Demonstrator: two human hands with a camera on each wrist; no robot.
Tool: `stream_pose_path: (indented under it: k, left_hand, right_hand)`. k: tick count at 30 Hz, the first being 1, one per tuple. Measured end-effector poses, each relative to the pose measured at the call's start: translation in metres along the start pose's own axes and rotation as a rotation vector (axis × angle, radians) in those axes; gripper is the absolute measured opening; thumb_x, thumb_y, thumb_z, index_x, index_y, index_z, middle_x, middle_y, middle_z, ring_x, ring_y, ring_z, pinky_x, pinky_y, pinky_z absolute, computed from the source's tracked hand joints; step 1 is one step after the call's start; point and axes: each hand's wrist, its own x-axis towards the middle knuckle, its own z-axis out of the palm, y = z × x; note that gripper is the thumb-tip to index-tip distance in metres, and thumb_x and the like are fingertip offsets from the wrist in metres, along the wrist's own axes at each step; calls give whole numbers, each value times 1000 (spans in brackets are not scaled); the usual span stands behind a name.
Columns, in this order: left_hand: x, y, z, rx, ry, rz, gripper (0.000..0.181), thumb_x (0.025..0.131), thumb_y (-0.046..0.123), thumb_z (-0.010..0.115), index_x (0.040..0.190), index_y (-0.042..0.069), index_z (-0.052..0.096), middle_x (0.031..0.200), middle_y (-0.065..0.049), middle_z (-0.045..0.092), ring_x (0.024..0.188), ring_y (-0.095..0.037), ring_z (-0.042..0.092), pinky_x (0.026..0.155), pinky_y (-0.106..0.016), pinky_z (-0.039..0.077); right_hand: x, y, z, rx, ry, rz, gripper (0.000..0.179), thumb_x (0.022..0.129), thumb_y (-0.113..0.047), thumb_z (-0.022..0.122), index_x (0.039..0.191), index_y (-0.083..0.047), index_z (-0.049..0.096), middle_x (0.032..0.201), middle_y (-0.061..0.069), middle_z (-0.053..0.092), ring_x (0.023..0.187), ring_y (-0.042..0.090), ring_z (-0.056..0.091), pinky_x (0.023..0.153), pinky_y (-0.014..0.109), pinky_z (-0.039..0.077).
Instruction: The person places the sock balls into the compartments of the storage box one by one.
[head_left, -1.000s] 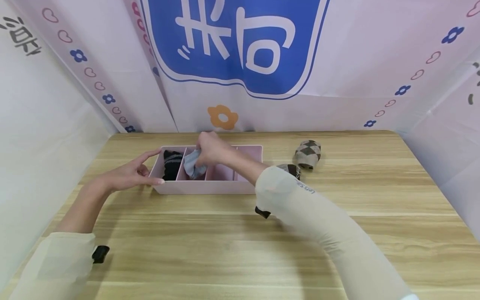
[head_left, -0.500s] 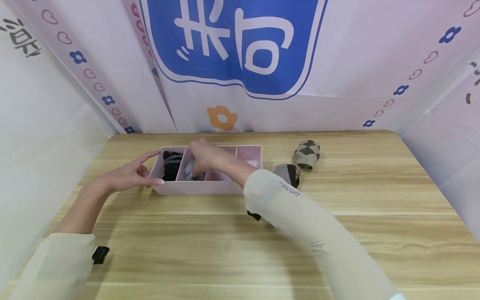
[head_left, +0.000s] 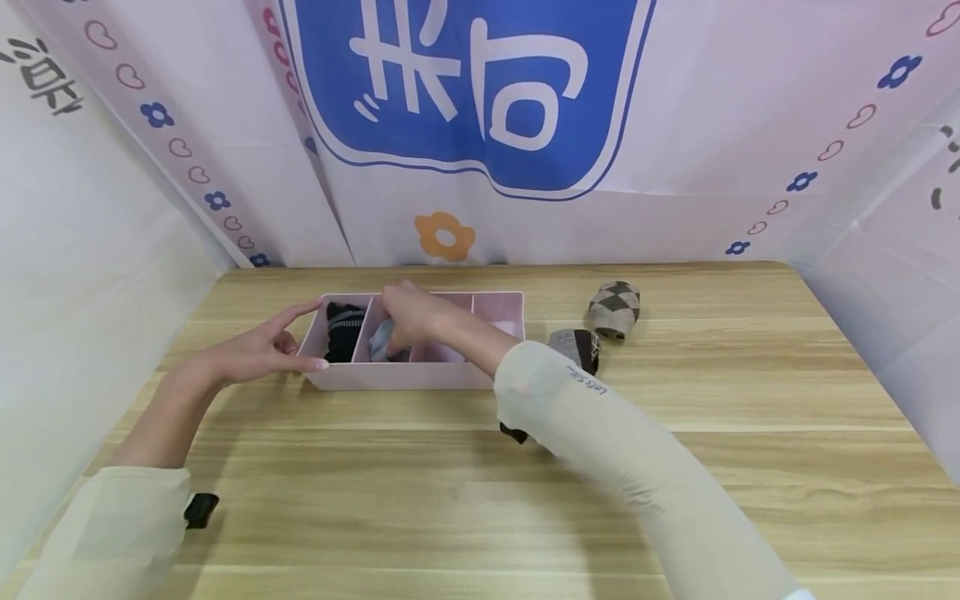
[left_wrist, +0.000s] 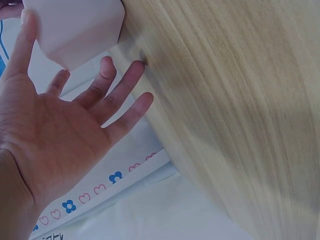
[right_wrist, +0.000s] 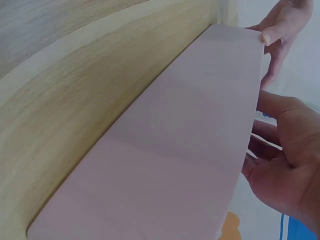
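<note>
A long pink divided storage box (head_left: 397, 377) stands toward the back of the table. My left hand (head_left: 258, 354) holds its left end, thumb at the front corner and index finger at the back one. In the left wrist view the other fingers of that hand (left_wrist: 60, 125) spread beside the box (left_wrist: 82, 30). A black striped sock (head_left: 345, 333) fills the leftmost compartment. Reaching into the second compartment, my right hand (head_left: 414, 317) grips a light-blue sock (head_left: 380, 342). In the right wrist view the box wall (right_wrist: 165, 130) hides the right hand's fingertips and the sock.
Right of the box, a grey and dark-brown rolled sock (head_left: 570, 346) lies partly behind the right sleeve (head_left: 592, 425). Farther back is a beige argyle sock (head_left: 617, 308). A printed cloth (head_left: 675, 208) hangs along the wooden table's (head_left: 360, 500) back edge.
My right hand has lowered the light-blue sock deeper into the second compartment, then barely moved. My left hand stays at the box's end.
</note>
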Motion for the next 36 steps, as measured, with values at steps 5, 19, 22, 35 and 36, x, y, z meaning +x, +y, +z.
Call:
stream_pose_path:
  k: [5,19,22,35,36]
  left_hand:
    - [0,-1,0,1,4,7,103,94,25,77,167,14,5,91,-11,65,90,-22,55,82,-37,43]
    - [-1,1,0,9,11,11,103,93,24,77,167,13,6,88,-10,62,88,-21,55,82,-35,44]
    - [-1,1,1,7,13,13,103,94,24,77,167,13,6,85,-9,60,85,-21,54,80,-33,43]
    - [-2,0,1,13,14,22,103,93,25,77,167,12,7,87,-10,60,87,-22,54,80,-34,43]
    - [-1,0,1,13,14,23,103,93,25,77,167,12,7,87,-10,60,87,-22,54,80,-34,43]
  right_hand:
    - [-4,4,-4,58,-1,-28,27,82,-12,88,104,-2,77,95,4,71,88,14,63,73,21,51]
    - [-25,17,-21,114,51,-129,39,88,-11,83,124,1,72,123,13,72,113,23,67,95,25,50]
    - [-31,21,-24,157,63,-148,37,89,-10,82,123,2,72,122,15,72,111,24,69,93,24,52]
    - [-81,49,-44,250,152,-209,34,91,-10,80,121,3,72,120,17,72,111,31,68,89,33,57]
    - [-85,52,-45,256,157,-203,35,90,-11,80,121,3,72,120,16,72,112,32,68,89,33,57]
